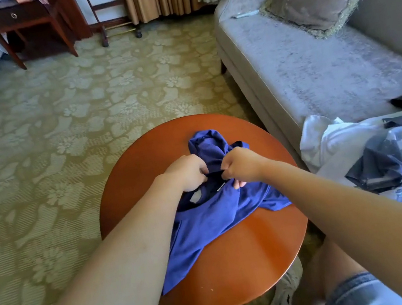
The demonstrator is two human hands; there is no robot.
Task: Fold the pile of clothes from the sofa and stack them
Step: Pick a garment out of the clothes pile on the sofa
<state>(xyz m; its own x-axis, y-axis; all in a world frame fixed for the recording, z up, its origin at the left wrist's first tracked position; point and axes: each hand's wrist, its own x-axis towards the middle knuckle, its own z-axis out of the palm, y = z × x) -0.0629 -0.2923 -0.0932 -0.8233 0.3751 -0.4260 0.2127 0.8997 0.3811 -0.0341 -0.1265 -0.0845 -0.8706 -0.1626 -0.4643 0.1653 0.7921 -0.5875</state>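
Hands meet at the dark collar of a blue shirt (212,211): left hand (187,171) and right hand (240,166) both pinch it (knuckles nearly touching). It lies crumpled under them on a round table (240,272); the remaining clothes pile (380,158) sits on the sofa (314,76), right of the right hand.

- Blue shirt (213,219): unfolded and crumpled on the round table (253,275), near centre. Its dark neckband and label face up, one part is bunched on the far side, and the hem reaches the near left edge. The left hand (187,173) and right hand (241,165) pinch the neckband side by side.
- Clothes pile (378,150): white and dark grey garments, loosely heaped and unfolded, on the near end of the sofa (314,76) seat, right of the table.
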